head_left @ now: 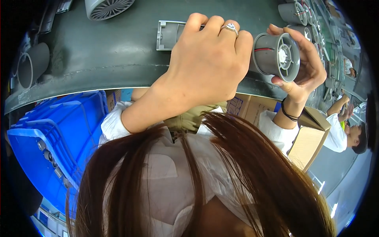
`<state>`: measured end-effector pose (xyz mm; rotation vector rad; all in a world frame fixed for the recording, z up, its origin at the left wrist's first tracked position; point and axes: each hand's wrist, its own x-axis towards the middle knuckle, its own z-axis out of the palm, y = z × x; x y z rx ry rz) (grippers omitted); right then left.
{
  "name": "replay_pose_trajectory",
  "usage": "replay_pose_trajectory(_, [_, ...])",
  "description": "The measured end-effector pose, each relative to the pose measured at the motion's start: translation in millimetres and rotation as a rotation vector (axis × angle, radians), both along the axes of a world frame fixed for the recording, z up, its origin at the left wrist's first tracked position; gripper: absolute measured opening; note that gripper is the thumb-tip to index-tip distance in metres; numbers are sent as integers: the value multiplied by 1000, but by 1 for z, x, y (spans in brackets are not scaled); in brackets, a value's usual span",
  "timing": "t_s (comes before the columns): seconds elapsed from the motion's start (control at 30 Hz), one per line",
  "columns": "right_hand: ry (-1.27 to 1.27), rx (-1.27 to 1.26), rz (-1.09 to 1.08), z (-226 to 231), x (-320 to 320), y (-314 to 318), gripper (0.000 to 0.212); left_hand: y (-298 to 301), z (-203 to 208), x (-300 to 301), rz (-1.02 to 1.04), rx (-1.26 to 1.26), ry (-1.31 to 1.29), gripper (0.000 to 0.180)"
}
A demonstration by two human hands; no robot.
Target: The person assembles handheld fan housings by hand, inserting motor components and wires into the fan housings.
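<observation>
My right hand [310, 59] grips a grey cylindrical fan housing [272, 53] by its flared rim, thumb below and fingers behind. A spoked frame with a white hub shows in its open end, and a red and black wire runs along its side. Close to the housing's other end is my left hand [209, 59], back upward and fingers curled down. Its fingertips, and whatever they hold, are hidden beneath the hand. Partly covered by that hand, a grey rectangular plastic frame [169, 35] lies on the dark green worktable [106, 51].
A grey tube [37, 63] stands at the left, and a pale housing with a slatted grille [108, 8] at the back. Several similar fan housings [294, 14] line the far right. Below the table edge are a blue crate [59, 130] and cardboard boxes [308, 144]. Another person [341, 134] is at right.
</observation>
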<state>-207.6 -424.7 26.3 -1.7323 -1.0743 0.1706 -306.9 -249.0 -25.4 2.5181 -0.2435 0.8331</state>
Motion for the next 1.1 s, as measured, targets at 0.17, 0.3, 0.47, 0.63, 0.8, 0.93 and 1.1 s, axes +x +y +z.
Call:
replay_pose_trajectory(0.17, [-3,29,-12,-6,-5,3,73,2,-1,-4,-10,-21,26,20])
replay_pose_trajectory(0.3, [-138,7,23,-15,-11,1,65,1,-6,0,7,-21,-85,19])
replay_pose_trajectory(0.47, [14,163,-141,-29,-33,9,94,-2,-6,-3,-17,-18,-83,22])
replay_pose_trajectory(0.63, [-28,113,-156,-30,-39,7,91,0,-4,-4,-42,-94,-48,23])
replay_pose_trajectory(0.8, [137,183,-256,-29,-49,16,75,3,0,-8,-39,-126,-32,25])
replay_pose_trajectory(0.93, [230,152,-265,-24,-51,19,76,1,0,-12,11,-124,-13,23])
replay_pose_trajectory(1.1, [190,161,-200,-30,-49,18,75,1,-1,-15,106,-92,-36,20])
